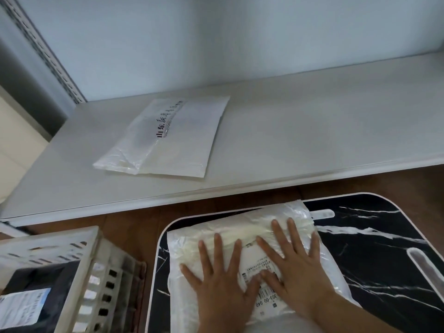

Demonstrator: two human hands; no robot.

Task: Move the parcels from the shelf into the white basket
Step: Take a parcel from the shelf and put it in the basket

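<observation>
Head view: both hands, left hand (222, 282) and right hand (294, 267), spread flat on a white parcel (240, 234) (black marble-patterned table (374, 248)).

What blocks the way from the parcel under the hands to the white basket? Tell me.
Nothing visible. The white parcel lies on the black marble table under the left hand and right hand. The white basket sits to its left, top open, a dark parcel inside.
</observation>
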